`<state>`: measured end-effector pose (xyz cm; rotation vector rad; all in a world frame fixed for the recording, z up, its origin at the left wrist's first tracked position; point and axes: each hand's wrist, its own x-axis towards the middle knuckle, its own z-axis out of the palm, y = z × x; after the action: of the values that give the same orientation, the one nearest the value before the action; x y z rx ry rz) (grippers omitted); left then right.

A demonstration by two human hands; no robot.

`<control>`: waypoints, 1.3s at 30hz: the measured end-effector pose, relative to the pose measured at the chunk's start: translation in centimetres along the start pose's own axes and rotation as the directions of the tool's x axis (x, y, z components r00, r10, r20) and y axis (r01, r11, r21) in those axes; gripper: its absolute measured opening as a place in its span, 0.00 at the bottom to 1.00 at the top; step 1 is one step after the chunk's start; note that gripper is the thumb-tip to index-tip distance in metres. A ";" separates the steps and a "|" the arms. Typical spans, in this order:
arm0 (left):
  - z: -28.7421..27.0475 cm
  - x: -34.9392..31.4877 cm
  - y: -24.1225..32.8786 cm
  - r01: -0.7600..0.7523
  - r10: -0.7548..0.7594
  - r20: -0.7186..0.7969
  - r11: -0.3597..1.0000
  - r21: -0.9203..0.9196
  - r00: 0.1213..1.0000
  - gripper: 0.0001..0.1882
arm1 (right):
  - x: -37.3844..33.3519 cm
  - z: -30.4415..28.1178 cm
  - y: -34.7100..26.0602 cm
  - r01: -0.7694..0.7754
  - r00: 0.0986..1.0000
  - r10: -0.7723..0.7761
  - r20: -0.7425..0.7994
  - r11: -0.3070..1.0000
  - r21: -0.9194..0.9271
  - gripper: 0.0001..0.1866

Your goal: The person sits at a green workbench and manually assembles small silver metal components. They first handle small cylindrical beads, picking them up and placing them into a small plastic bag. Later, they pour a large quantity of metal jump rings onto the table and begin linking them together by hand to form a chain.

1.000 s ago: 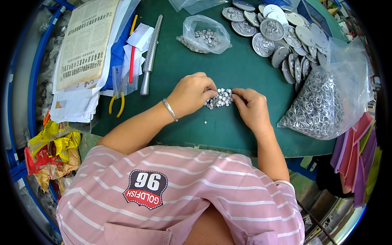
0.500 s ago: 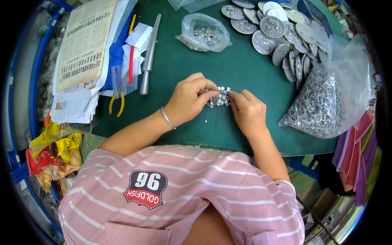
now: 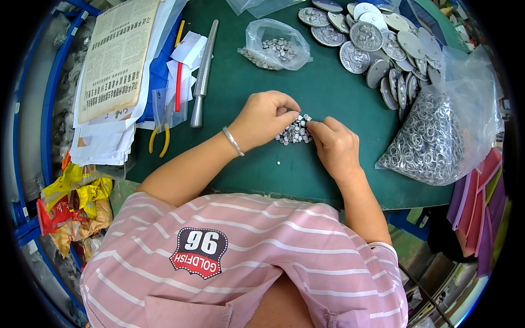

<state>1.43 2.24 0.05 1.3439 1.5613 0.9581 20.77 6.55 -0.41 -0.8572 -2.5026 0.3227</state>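
As our left hand (image 3: 264, 121) rises to twelve o'clock on the silvery pile (image 3: 294, 134), baring more to handle, our right hand (image 3: 337, 145) sits at two, both grips unclear.

Newspaper (image 3: 116, 60) atop white papers (image 3: 104, 146), yellow-handled tool (image 3: 167, 142), tapered metal rod (image 3: 204, 71)

From the person's head, the left fisheye camera of a side-by-side pair looks steeply down past the striped pink shirt (image 3: 262, 232) at the left hand (image 3: 266, 119) and right hand (image 3: 334, 146), close above the green tabletop (image 3: 240, 180).
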 end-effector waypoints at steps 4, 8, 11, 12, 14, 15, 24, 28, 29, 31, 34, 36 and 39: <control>0.8 0.6 -1.2 -0.265 0.274 0.038 0.868 0.420 0.961 0.07 | -0.2 0.3 1.1 -0.247 0.964 0.255 0.081 0.733 0.633 0.03; 0.7 0.4 -1.6 -0.301 0.317 0.019 0.879 0.369 0.948 0.06 | 0.1 -1.8 2.1 -0.425 0.814 0.284 0.507 -0.305 0.852 0.04; 0.6 -0.1 -1.3 -0.302 0.324 -0.052 0.921 0.245 0.945 0.06 | 1.0 -1.0 1.8 -0.537 0.827 0.400 0.395 0.352 0.767 0.07; 0.6 -0.3 -1.1 -0.307 0.328 -0.078 0.929 0.209 0.941 0.06 | 1.2 -0.5 1.5 -0.524 0.850 0.421 0.316 0.626 0.577 0.08; 0.5 -0.7 -0.7 -0.321 0.339 -0.124 0.935 0.148 0.932 0.06 | 1.6 0.1 0.7 -0.482 0.876 0.413 0.248 0.753 0.447 0.09; 0.4 -1.0 -0.6 -0.331 0.347 -0.143 0.936 0.123 0.927 0.06 | 1.9 0.3 0.4 -0.456 0.889 0.403 0.215 0.807 0.375 0.09; 0.6 -2.2 -0.6 -0.384 0.339 -0.262 0.912 -0.145 0.904 0.06 | 2.8 0.3 -0.9 -0.526 0.834 0.429 0.347 0.808 0.265 0.09; 0.4 -1.8 -1.2 -0.286 0.194 -0.244 0.853 -0.437 0.950 0.05 | 3.1 0.2 -1.4 -0.548 0.810 0.436 0.392 0.802 0.239 0.08; -0.1 -1.8 -1.3 -0.177 0.093 -0.164 0.759 -0.626 0.982 0.05 | 3.0 0.4 -1.4 -0.527 0.825 0.417 0.381 0.812 0.251 0.07; -1.2 -1.9 -1.0 0.072 -0.054 0.053 0.454 -0.888 0.997 0.05 | 2.7 0.8 -1.2 -0.483 0.854 0.378 0.358 0.831 0.274 0.05; -2.0 -1.6 -0.8 0.131 -0.175 0.040 0.548 -0.826 0.984 0.06 | 2.6 0.3 0.1 -0.508 0.861 0.339 0.379 0.532 0.678 0.03; -1.6 -0.8 -0.7 0.104 -0.185 -0.137 0.886 -0.453 0.973 0.07 | 2.5 -0.6 1.5 -0.393 0.857 0.344 0.384 -0.047 0.918 0.03; -1.7 -0.1 -1.5 -0.120 0.134 -0.116 0.986 0.119 0.984 0.06 | 3.0 -1.4 2.0 -0.547 0.764 0.402 0.505 -0.013 0.837 0.04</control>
<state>-0.70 1.87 -0.75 1.5019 1.6588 1.0630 20.49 10.09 1.16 -1.0077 -1.2761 2.0272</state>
